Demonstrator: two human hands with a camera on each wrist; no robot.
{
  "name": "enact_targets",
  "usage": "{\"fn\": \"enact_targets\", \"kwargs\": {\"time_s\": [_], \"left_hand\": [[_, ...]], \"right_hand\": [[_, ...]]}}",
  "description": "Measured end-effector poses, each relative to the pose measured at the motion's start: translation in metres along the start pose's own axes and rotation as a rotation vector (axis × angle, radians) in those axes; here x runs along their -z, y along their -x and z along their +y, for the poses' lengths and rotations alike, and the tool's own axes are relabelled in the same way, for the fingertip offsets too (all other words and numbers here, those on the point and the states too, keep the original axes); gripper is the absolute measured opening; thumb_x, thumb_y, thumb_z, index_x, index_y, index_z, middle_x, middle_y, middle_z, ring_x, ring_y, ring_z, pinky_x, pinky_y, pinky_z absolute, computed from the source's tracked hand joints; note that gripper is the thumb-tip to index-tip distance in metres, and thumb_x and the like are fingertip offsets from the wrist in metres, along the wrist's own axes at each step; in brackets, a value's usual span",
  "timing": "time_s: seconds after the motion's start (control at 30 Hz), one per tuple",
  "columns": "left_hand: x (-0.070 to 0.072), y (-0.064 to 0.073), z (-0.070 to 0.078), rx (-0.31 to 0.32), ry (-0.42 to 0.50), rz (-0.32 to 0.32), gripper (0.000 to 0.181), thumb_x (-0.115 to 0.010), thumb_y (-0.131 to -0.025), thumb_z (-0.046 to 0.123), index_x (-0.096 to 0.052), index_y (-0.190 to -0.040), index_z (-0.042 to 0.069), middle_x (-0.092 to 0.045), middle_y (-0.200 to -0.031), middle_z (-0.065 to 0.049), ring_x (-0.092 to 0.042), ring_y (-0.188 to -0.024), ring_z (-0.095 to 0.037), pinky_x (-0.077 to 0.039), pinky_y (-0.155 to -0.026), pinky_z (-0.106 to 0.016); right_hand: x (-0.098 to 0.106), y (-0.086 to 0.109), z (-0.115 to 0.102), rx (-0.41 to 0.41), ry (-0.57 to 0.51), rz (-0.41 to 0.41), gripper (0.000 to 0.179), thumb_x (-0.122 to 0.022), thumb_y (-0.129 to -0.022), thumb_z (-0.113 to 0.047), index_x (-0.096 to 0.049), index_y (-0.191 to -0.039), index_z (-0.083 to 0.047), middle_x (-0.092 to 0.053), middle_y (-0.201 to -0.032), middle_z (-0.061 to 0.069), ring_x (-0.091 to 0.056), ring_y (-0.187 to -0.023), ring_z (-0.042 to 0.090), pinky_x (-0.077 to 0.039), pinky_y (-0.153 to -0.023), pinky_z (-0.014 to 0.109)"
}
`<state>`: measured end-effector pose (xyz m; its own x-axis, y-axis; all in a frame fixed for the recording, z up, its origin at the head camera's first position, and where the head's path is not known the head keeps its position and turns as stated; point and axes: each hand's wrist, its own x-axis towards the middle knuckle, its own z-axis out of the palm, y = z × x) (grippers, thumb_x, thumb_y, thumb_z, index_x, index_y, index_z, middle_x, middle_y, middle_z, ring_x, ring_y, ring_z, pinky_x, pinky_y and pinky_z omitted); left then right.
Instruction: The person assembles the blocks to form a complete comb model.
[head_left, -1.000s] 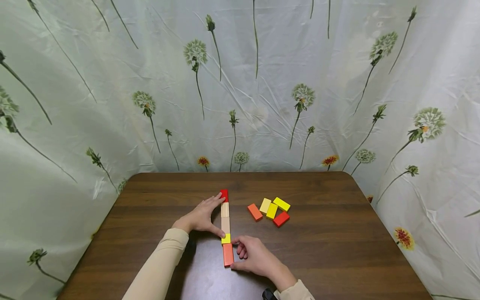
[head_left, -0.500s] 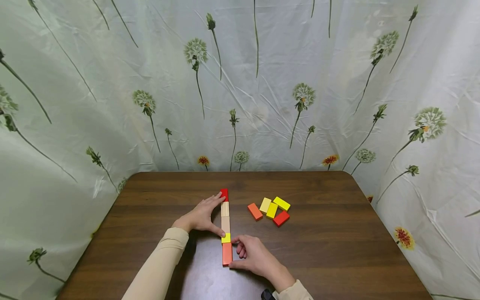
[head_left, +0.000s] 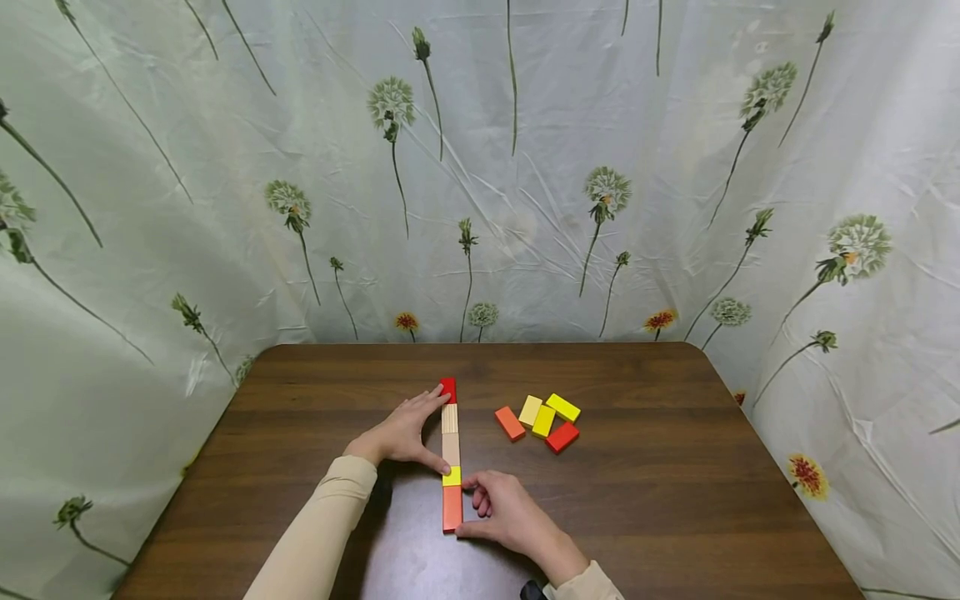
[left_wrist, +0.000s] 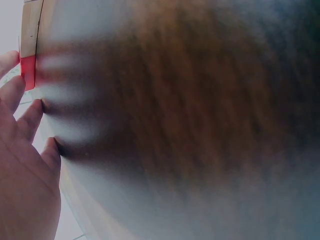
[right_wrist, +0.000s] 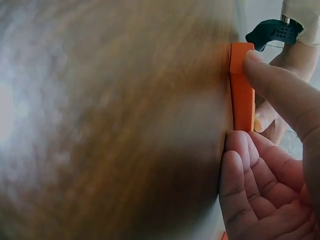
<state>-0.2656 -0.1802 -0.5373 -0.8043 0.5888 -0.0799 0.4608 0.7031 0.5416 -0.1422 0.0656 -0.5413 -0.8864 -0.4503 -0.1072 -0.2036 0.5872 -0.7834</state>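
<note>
A straight row of toy blocks lies on the table. From far to near it runs through a red block [head_left: 448, 390], a striped pale wood block [head_left: 450, 418], a plain beige block [head_left: 451, 448], a yellow block [head_left: 452, 479] and an orange block [head_left: 452, 509]. My left hand [head_left: 401, 432] spans the row from its left side, fingertips at the red block and thumb on the yellow one. With my right hand [head_left: 512, 513] I hold the orange block from the right, thumb at its near end and curled index finger by its far end.
To the right of the row lies a loose group of blocks: an orange one [head_left: 510, 423], a cream one [head_left: 530, 412], two yellow ones and a red one [head_left: 562, 438]. The brown wooden table [head_left: 660, 483] ends at a flowered curtain [head_left: 525, 208] behind.
The orange block has slid slightly left along with my right thumb, into line with the yellow block. My left hand holds its place.
</note>
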Motion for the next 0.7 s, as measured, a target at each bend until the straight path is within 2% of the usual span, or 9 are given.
{"fn": "enact_targets", "kwargs": {"time_s": [0.5,0.6,0.7], "left_hand": [[-0.001,0.000,-0.002,-0.001,-0.003,-0.001,0.126,-0.097,-0.071,0.054,-0.035,-0.167,0.002,-0.022,-0.179,-0.020,-0.024,-0.163,-0.050,-0.020,-0.128,-0.075],[0.000,0.001,0.000,0.005,0.004,-0.005,0.126,-0.097,-0.071,0.054,-0.034,-0.167,0.002,-0.022,-0.179,-0.020,-0.023,-0.164,-0.049,-0.019,-0.128,-0.074],[0.001,0.001,0.001,0.012,0.008,-0.009,0.127,-0.097,-0.071,0.054,-0.033,-0.168,0.004,-0.022,-0.179,-0.019,-0.023,-0.164,-0.048,-0.019,-0.129,-0.074]], "right_hand": [[0.006,0.000,0.001,0.010,-0.027,-0.030,0.048,-0.095,-0.084,-0.027,-0.072,-0.121,-0.007,-0.062,-0.085,-0.006,-0.055,-0.072,0.002,-0.050,-0.067,0.016],[0.013,-0.001,0.003,0.033,-0.003,-0.009,0.047,-0.093,-0.086,-0.026,-0.071,-0.123,-0.006,-0.063,-0.087,-0.004,-0.056,-0.074,0.003,-0.052,-0.069,0.017],[0.025,-0.004,0.007,0.056,0.059,0.048,0.047,-0.091,-0.088,-0.023,-0.071,-0.125,-0.004,-0.064,-0.092,-0.001,-0.056,-0.079,0.006,-0.053,-0.072,0.018]]}}
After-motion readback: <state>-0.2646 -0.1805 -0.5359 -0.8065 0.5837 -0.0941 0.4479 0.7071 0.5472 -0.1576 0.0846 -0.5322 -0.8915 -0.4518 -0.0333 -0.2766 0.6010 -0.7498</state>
